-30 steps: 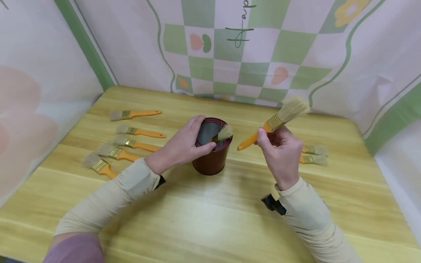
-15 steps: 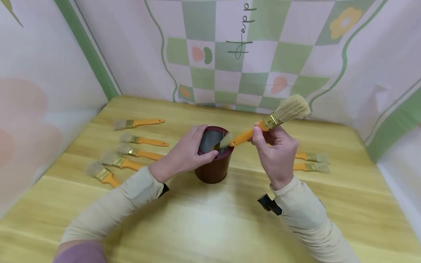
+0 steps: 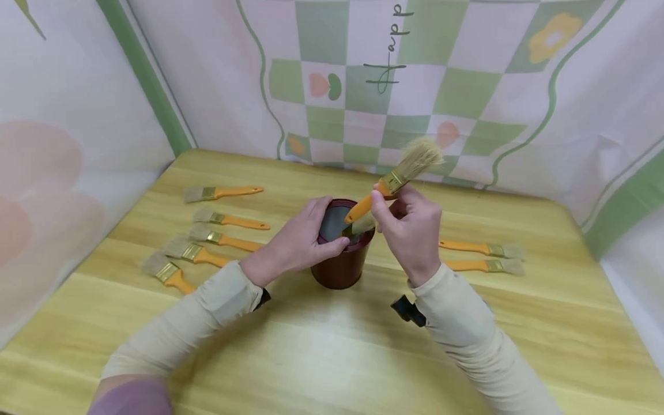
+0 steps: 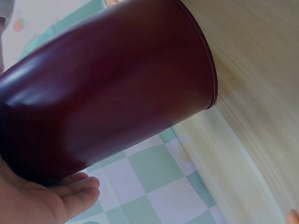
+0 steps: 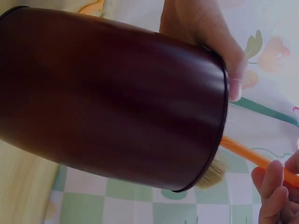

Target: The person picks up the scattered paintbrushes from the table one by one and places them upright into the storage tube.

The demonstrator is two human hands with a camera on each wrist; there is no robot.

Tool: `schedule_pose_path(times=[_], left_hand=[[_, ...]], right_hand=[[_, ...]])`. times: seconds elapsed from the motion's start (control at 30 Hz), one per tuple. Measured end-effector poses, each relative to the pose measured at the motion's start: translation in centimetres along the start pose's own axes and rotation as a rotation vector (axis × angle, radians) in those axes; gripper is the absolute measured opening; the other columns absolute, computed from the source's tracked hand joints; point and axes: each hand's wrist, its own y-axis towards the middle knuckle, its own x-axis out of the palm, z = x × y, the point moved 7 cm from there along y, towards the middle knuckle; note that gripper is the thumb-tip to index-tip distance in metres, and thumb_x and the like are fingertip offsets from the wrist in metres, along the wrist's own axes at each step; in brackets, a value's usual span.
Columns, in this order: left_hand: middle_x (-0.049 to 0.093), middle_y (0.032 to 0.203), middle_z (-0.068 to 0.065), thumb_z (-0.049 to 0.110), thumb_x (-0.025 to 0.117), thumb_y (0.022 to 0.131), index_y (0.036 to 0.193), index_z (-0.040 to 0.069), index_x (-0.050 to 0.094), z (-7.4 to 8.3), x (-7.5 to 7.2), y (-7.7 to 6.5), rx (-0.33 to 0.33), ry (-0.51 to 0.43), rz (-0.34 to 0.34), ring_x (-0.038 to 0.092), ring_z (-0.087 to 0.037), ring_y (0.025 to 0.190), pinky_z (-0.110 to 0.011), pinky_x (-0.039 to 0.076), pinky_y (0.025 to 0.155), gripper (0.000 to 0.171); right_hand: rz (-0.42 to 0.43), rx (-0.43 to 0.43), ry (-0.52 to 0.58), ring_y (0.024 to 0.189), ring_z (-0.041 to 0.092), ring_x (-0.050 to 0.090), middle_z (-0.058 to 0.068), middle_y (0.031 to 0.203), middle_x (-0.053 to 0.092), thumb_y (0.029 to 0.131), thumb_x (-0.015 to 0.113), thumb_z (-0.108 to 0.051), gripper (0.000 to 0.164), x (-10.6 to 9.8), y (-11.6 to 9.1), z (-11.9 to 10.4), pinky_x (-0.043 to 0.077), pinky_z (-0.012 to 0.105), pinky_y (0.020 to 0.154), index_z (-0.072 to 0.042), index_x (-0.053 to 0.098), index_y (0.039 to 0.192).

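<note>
Right hand [image 3: 413,233] pinches brush [image 3: 393,182]; left hand [image 3: 295,237], partly hidden, curls round cup [image 3: 338,270]; second brush [image 3: 365,224] mostly hidden inside

Glossy bucket [image 3: 339,268], bristly brush [image 3: 394,180], wood-grained tabletop [image 3: 321,351]

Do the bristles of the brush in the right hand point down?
No, the right hand holds the brush with bristles up, handle slanting toward the pot.

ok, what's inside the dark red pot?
One paintbrush, bristles up; its handle is hidden within the dark red pot. The orange-handled paintbrush in the right hand has its handle end at the mouth. Pot floor and anything lower: can't see.
</note>
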Motion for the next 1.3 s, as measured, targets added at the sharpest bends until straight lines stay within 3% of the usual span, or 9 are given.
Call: schedule_pose_path(times=[0.27,0.4,0.5,0.73,0.83,1.0,1.17,1.3], left_hand=[[0.043,0.139,-0.016,0.047,0.058,0.089,0.144,0.001,0.03,0.3,0.0,0.2,0.023,0.003,0.014,0.051,-0.024,0.113,-0.037,0.05,0.09,0.077],[0.047,0.131,-0.011,0.048,0.056,0.091,0.142,0.003,0.032,0.6,0.2,0.3,0.049,-0.001,0.011,0.05,-0.02,0.106,-0.033,0.049,0.085,0.072],[0.048,0.127,-0.009,0.049,0.057,0.091,0.141,0.005,0.033,0.7,0.2,0.3,0.051,-0.005,0.009,0.05,-0.018,0.102,-0.032,0.049,0.083,0.071],[0.037,0.146,-0.014,0.051,0.056,0.09,0.148,0.002,0.023,0.4,0.2,0.1,-0.013,0.004,-0.015,0.049,-0.025,0.118,-0.041,0.047,0.097,0.083],[0.038,0.145,-0.014,0.051,0.056,0.09,0.148,0.002,0.023,0.4,0.2,0.1,-0.01,0.005,-0.012,0.05,-0.025,0.116,-0.041,0.048,0.095,0.083],[0.041,0.141,-0.014,0.048,0.057,0.091,0.147,0.001,0.026,0.5,0.2,0.1,0.02,-0.003,0.0,0.049,-0.024,0.113,-0.04,0.049,0.092,0.079],[0.039,0.143,-0.015,0.047,0.058,0.091,0.147,0.0,0.025,0.5,0.1,0.1,0.015,-0.003,0.0,0.05,-0.025,0.114,-0.04,0.049,0.092,0.08],[0.039,0.143,-0.015,0.047,0.057,0.091,0.147,0.001,0.025,0.5,0.1,0.1,0.016,0.007,-0.001,0.05,-0.025,0.116,-0.041,0.049,0.094,0.079]], right_hand=[[-0.127,0.087,-0.056,0.042,0.011,0.058,0.017,0.08,0.072,0.087,0.066,-0.006,0.022,1.1,0.4,0.9,0.043,0.017,0.042,0.003,0.07,0.106],[-0.188,0.215,-0.009,0.048,0.006,0.063,0.017,0.108,0.071,0.087,0.067,-0.008,0.043,1.3,0.4,1.3,0.048,0.016,0.048,0.001,0.058,0.128],[-0.184,0.285,0.022,0.053,0.0,0.065,0.015,0.131,0.061,0.085,0.07,-0.01,0.061,0.7,0.4,1.1,0.049,0.014,0.051,-0.002,0.046,0.14],[-0.106,0.328,-0.008,0.053,-0.005,0.063,0.012,0.133,0.06,0.084,0.072,-0.011,0.065,-1.0,-0.2,1.6,0.032,0.016,0.04,-0.003,0.043,0.142],[-0.116,0.311,-0.037,0.052,-0.009,0.06,0.014,0.128,0.063,0.083,0.072,-0.009,0.061,-0.9,-0.6,1.8,0.033,0.015,0.04,-0.001,0.047,0.139],[-0.089,0.177,-0.167,0.049,-0.011,0.051,0.016,0.111,0.07,0.078,0.077,-0.008,0.054,-0.7,-0.8,1.0,0.038,0.01,0.046,0.003,0.059,0.128],[-0.066,0.077,-0.291,0.058,0.009,0.05,0.016,0.104,0.071,0.076,0.079,-0.01,0.047,-0.8,-1.0,0.3,0.033,0.008,0.051,0.004,0.066,0.118],[-0.085,0.082,-0.324,0.069,0.02,0.052,0.017,0.102,0.071,0.075,0.08,-0.011,0.04,-1.2,-1.4,0.7,0.036,0.014,0.059,0.002,0.07,0.111]])
